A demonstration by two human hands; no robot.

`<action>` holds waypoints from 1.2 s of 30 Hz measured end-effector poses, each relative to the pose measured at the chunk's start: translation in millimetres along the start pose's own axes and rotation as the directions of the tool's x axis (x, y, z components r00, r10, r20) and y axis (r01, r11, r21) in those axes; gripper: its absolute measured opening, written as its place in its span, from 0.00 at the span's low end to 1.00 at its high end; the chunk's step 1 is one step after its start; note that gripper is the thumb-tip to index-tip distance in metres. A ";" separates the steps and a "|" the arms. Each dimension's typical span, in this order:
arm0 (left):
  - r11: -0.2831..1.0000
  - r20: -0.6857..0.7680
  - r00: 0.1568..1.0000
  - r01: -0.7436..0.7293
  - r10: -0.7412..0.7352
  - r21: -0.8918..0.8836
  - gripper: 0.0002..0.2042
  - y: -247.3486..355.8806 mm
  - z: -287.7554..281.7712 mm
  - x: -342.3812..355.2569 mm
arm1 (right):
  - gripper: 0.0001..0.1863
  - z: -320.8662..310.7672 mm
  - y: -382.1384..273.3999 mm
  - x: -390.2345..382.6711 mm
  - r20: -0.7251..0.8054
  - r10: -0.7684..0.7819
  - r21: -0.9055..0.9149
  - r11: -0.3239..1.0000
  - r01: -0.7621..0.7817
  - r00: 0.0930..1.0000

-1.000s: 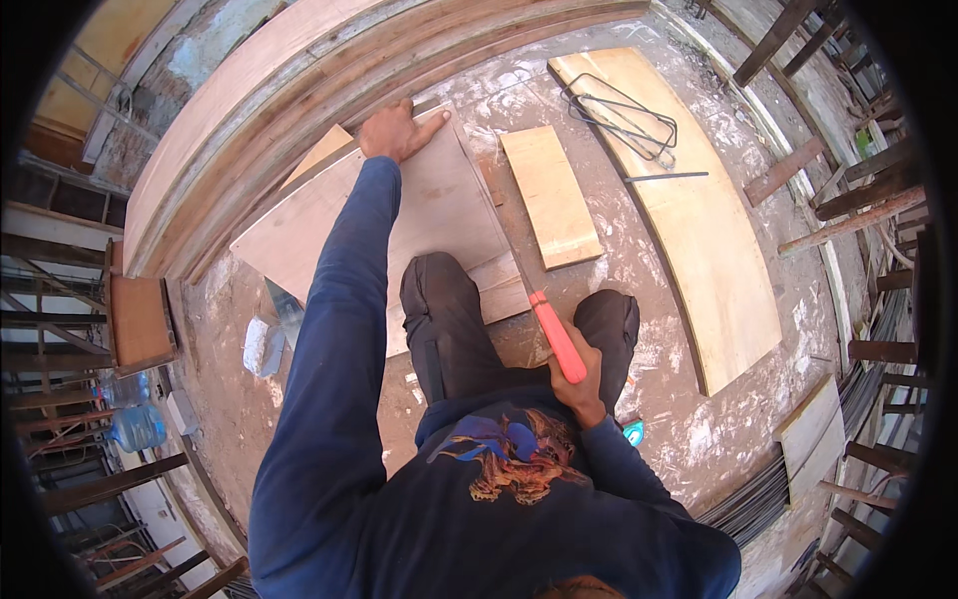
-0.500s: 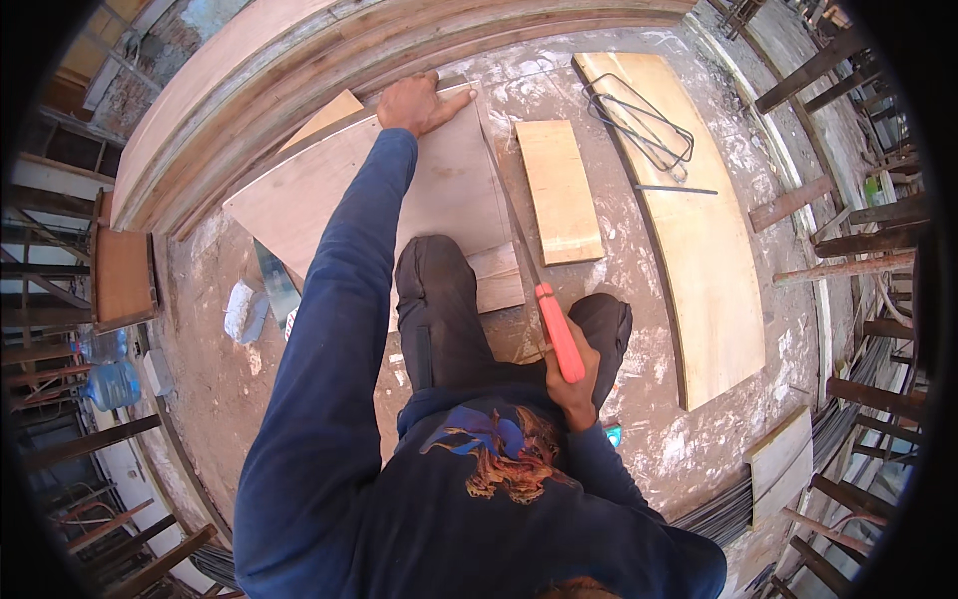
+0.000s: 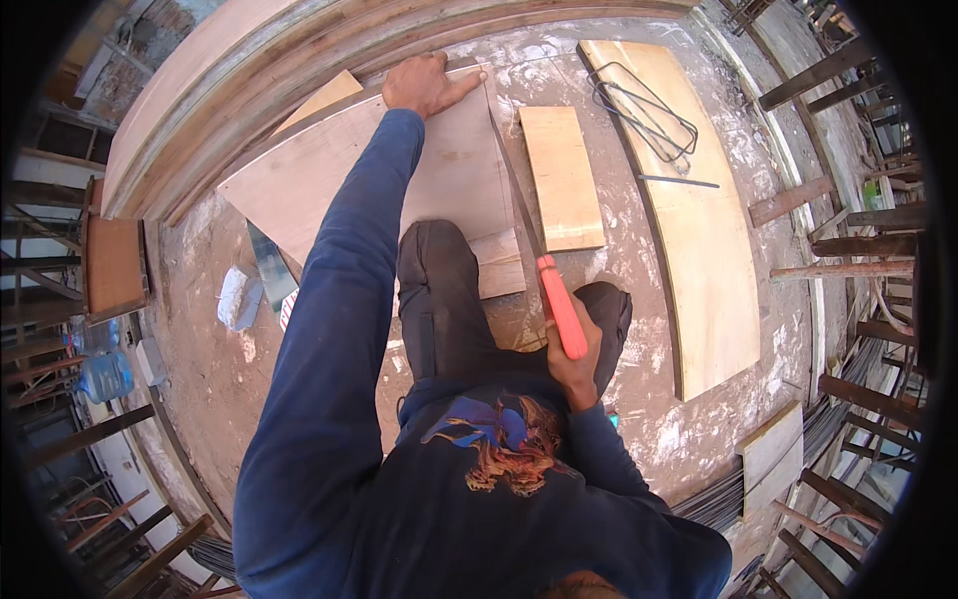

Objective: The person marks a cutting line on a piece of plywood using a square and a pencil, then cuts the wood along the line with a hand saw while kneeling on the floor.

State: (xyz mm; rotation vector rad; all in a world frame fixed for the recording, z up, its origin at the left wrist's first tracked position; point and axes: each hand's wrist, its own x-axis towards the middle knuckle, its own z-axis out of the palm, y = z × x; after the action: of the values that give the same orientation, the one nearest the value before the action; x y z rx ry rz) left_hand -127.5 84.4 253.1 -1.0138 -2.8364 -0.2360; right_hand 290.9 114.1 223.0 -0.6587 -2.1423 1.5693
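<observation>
A pale plywood board (image 3: 299, 185) lies at an angle in front of me, with my left knee over its near edge. My left hand (image 3: 424, 86) grips its far edge, thumb stretched out to the right along the top and the other fingertips hidden. In my right hand (image 3: 576, 364) is a handsaw (image 3: 564, 309), its red handle near my right knee. The saw's thin dark blade runs away from me along the board's right edge; the teeth are too fine to make out. Another plywood piece (image 3: 499, 265) lies under the board.
To the right lie a short light plank (image 3: 562, 180) and a long plank (image 3: 699, 260) with a bent dark metal rod (image 3: 649, 120) on it. A stack of long boards (image 3: 239, 110) curves behind. At left are a crumpled white packet (image 3: 239, 299) and a blue water bottle (image 3: 105, 377).
The saw and my right hand have slid slightly forward, away from me. My left hand keeps its place on the board; the whole view has shifted a little.
</observation>
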 end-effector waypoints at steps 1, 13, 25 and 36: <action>1.000 -0.007 1.000 -0.004 0.004 -0.022 0.46 11.9 -8.3 3.4 | 0.24 12.6 14.9 33.9 -0.100 -0.135 0.016 0.990 0.138 0.986; 1.000 -0.017 1.000 -0.001 0.001 0.027 0.43 -9.8 -0.5 11.2 | 0.28 6.5 18.7 -20.2 -0.059 -0.113 -0.063 0.992 0.110 0.992; 0.999 0.044 0.998 0.040 -0.041 0.022 0.46 -12.4 -4.1 16.9 | 0.29 14.8 19.2 12.3 -0.022 -0.078 0.039 0.996 0.079 0.997; 1.000 -0.019 1.000 -0.005 0.005 -0.015 0.44 13.1 -4.8 18.9 | 0.22 47.6 17.3 128.0 -0.131 -0.104 -0.023 0.995 0.101 0.986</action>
State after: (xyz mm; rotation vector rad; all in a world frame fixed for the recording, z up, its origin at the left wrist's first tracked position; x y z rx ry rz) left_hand -133.4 105.2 262.3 -1.0157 -2.8196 -0.2654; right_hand 162.6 157.3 198.4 -0.6286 -2.0598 1.4162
